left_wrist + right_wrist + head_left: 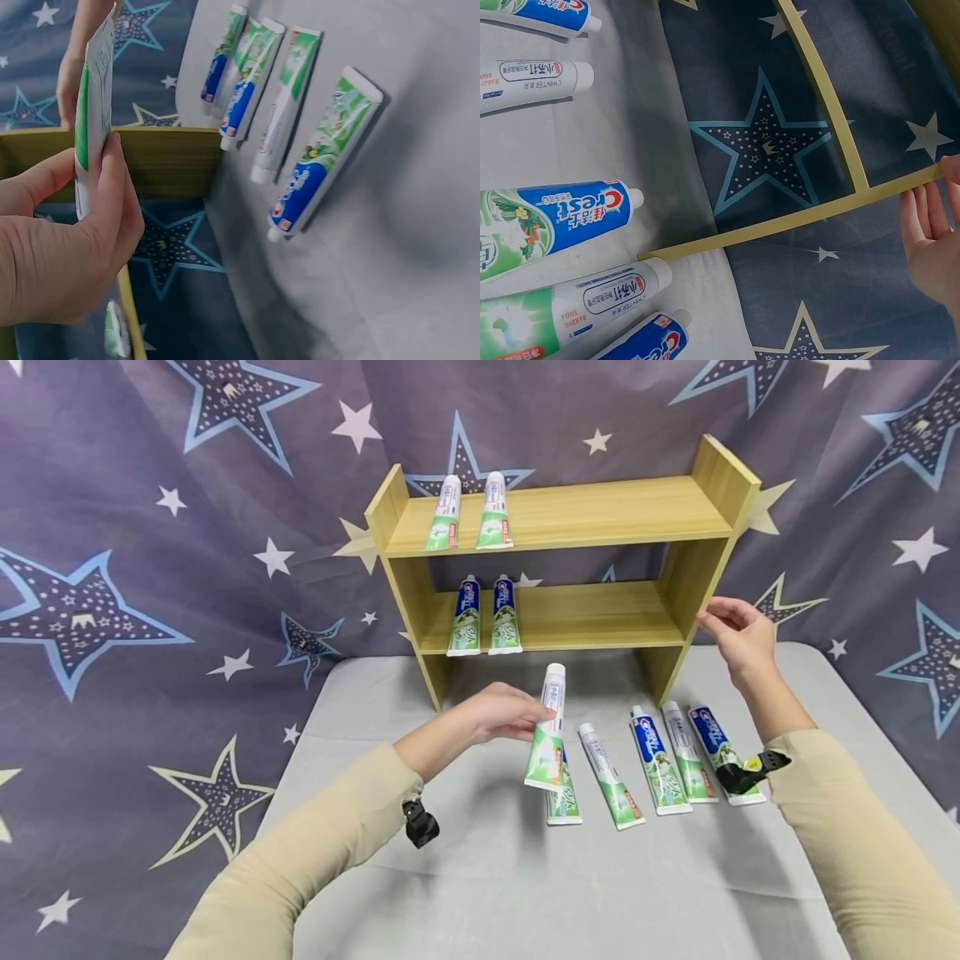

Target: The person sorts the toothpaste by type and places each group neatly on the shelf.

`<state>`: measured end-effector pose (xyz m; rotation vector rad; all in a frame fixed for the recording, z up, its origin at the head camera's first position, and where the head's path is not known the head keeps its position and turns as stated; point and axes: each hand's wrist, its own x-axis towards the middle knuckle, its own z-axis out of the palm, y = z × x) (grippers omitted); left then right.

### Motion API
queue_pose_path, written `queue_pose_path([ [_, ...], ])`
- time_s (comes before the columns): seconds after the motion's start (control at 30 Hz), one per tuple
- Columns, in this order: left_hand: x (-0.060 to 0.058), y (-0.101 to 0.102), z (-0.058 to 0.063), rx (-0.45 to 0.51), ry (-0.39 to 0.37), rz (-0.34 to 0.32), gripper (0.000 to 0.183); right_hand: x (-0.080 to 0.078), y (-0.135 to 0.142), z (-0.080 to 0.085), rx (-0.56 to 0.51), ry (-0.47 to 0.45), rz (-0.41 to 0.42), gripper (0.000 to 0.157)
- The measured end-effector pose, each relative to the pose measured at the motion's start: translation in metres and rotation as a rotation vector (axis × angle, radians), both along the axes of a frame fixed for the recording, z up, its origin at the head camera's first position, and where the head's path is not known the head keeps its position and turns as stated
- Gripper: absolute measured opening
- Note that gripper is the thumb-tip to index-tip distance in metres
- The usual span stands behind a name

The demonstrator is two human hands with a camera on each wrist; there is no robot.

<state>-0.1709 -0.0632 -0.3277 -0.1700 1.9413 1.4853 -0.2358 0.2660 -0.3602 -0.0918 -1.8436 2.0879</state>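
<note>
My left hand (504, 712) holds a white and green toothpaste tube (545, 758) between thumb and fingers, cap up, above the table in front of the shelf. In the left wrist view the tube is seen edge-on. Thumb and fingers of my right hand (744, 639) pinch the front edge of the wooden shelf's (622, 512) right side panel. Two white and green tubes (495, 514) lean on the upper board at the left. Two blue and green Crest toothpaste tubes (505, 618) sit on the lower board, also at the left.
Several more tubes lie on the grey table, caps toward the shelf: a Crest tube (565, 806) partly behind the held one, a white and green tube (611, 777), and others, including a Crest tube (660, 764), to the right. A star-patterned curtain (225, 527) hangs behind.
</note>
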Motion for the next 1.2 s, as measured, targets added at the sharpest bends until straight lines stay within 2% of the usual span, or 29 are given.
queue_pose_path([
  [0.2, -0.005, 0.004, 0.016, 0.021, 0.013, -0.007, 0.037, -0.001, -0.001, 0.001, 0.015, 0.0, -0.006, 0.023],
  [0.4, -0.011, 0.007, 0.038, 0.055, 0.023, -0.013, 0.04, -0.001, -0.002, 0.001, 0.017, 0.004, 0.001, 0.023],
  [0.7, -0.016, 0.011, 0.073, 0.089, 0.047, -0.011, 0.045, -0.003, -0.003, 0.001, -0.037, 0.022, 0.021, 0.024],
  [0.97, -0.018, 0.014, 0.096, 0.119, 0.119, -0.015, 0.04, -0.002, -0.003, 0.001, -0.062, 0.016, 0.02, 0.026],
  [1.2, -0.02, 0.017, 0.115, 0.148, 0.177, 0.008, 0.045, 0.001, -0.002, 0.0, -0.078, 0.026, 0.035, 0.027],
])
